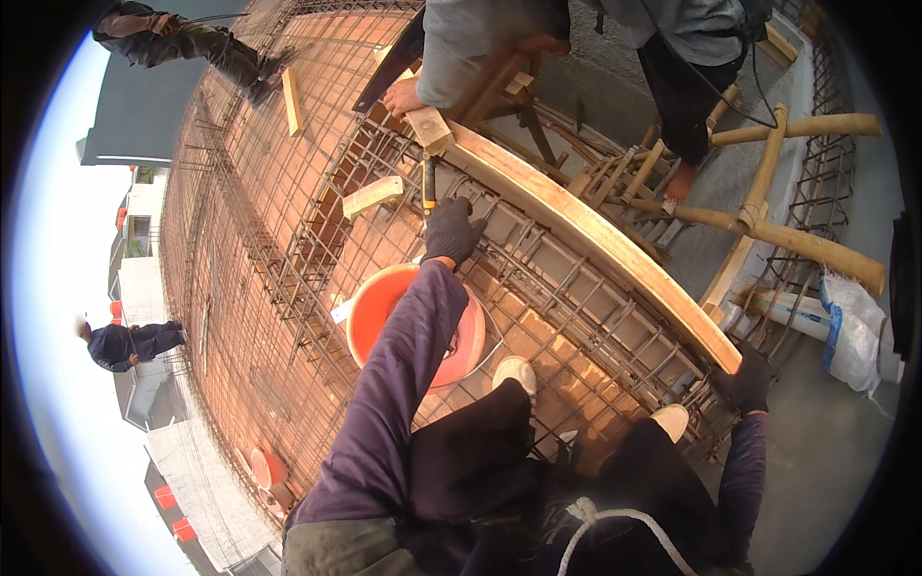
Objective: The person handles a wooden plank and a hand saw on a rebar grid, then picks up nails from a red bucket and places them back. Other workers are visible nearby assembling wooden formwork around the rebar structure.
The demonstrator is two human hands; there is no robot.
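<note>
My left hand (pixel 453 230), in a dark glove, is closed around the lower end of a hand tool (pixel 429 182) with a black-and-yellow handle. The tool's far end meets a wood block, and its head cannot be made out. A long wooden plank (pixel 586 221) runs diagonally along the edge of the rebar. My right hand (pixel 749 379), also gloved, grips the plank's near right end, its fingers partly hidden. At the far end, a co-worker's bare hand (pixel 403 98) rests by the wood block (pixel 429 130), beside a dark flat blade (pixel 392 62).
An orange bucket (pixel 466 336) with a wire handle stands under my left forearm. Rebar mesh (pixel 250 221) covers the deck around my shoes. Short wood pieces (pixel 373 197) lie on it. Bamboo poles (pixel 816 245) and a white sack (pixel 855 331) are at right; other people stand farther off.
</note>
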